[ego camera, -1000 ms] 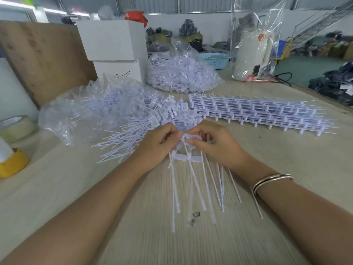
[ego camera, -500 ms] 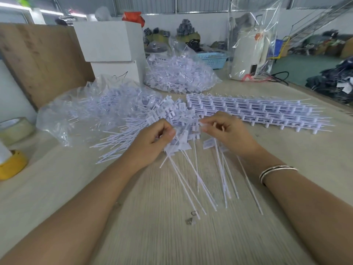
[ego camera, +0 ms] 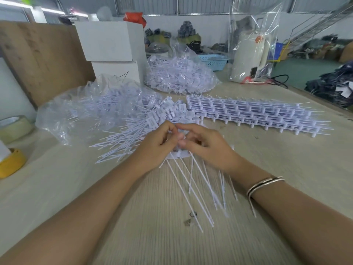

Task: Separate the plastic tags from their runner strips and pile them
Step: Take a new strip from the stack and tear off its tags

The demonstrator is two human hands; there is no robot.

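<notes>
Two hands, left hand (ego camera: 158, 144) and right hand (ego camera: 206, 146), meet mid-frame, fingers pinching a white plastic tag strip (ego camera: 181, 153) just before the loose tag pile (ego camera: 133, 134) on the pale wooden bench (ego camera: 133, 236). Twisting hard could snap thin stems.

free: bare table (ego camera: 286, 169) right | blocked: tag pile (ego camera: 122, 134) left, runner strips (ego camera: 257, 115) behind

Small factory or warehouse floor, corrugated metal walls (ego camera: 200, 4), steel staircase (ego camera: 321, 22), bagged tags (ego camera: 179, 75), stacked goods (ego camera: 332, 81)

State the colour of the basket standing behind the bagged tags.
Light blue basket, seen in the head view.
</notes>
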